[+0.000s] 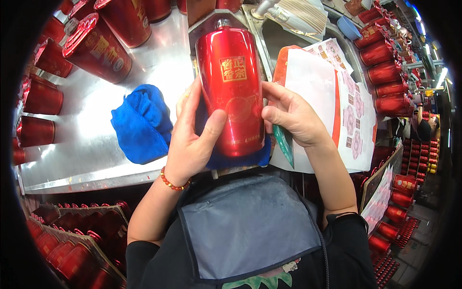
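Note:
A glossy red bottle (231, 115) with gold print and a narrow silver neck at its far end is held between my two hands. My left hand (192, 135) wraps its left side, thumb across the lower front. On the right side my right hand (291, 115) grips it with thumb and bent fingers. A green, tapering flat tool (284, 144) sticks out below my right hand; its upper end is hidden by the hand. Under the bottle's base lies a dark blue cloth (262, 156). To the left, a bunched bright blue cloth (144, 125) rests on the metal tabletop (96, 166).
White sheets with pink printed labels (353, 113) lie at right, over the metal sink's edge. A tap (263, 8) and a blue bowl (349, 29) are farther back. Several red containers (98, 50) stand at left; red bottles (380, 72) line the right. Another person (426, 129) is far right.

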Motion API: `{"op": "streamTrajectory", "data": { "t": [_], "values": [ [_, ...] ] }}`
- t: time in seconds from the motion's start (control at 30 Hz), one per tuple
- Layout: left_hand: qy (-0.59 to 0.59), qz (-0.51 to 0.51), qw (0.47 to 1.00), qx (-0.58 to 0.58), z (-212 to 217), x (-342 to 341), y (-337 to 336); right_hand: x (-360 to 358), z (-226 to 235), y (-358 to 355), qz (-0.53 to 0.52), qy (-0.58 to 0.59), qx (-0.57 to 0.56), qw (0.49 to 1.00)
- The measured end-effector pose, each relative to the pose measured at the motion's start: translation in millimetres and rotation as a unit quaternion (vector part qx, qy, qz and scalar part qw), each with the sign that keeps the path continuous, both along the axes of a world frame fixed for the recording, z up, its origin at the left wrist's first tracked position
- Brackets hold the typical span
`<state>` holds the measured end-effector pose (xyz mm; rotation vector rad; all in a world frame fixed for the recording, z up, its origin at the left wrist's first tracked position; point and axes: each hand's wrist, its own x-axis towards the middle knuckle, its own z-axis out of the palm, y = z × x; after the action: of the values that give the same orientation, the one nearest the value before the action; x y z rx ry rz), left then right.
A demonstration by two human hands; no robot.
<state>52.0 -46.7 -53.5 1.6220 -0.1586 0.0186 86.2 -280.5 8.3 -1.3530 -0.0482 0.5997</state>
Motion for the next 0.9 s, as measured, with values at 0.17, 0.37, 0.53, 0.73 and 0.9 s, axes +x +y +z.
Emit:
{"op": "streamTrajectory", "data": {
  "t": [0.17,0.37,0.53,0.73,0.9],
  "values": [
    [-0.071,-0.060,0.992,0.091,13,5,7,27,10,-24,-0.149,-0.075,-0.021,0.986],
    [-0.100,-0.051,0.982,0.149,32,5,-1,16,73,30,0.066,-0.256,-0.194,0.945],
    [-0.083,-0.045,0.986,0.138,33,6,-5,77,101,29,-0.059,-0.570,-0.466,0.674],
    [-0.099,-0.040,0.985,0.138,30,4,-6,58,79,19,-0.095,-0.466,-0.382,0.793],
    [-0.125,-0.036,0.977,0.168,31,6,-6,14,24,3,-0.109,-0.228,-0.133,0.958]
  ]
}}
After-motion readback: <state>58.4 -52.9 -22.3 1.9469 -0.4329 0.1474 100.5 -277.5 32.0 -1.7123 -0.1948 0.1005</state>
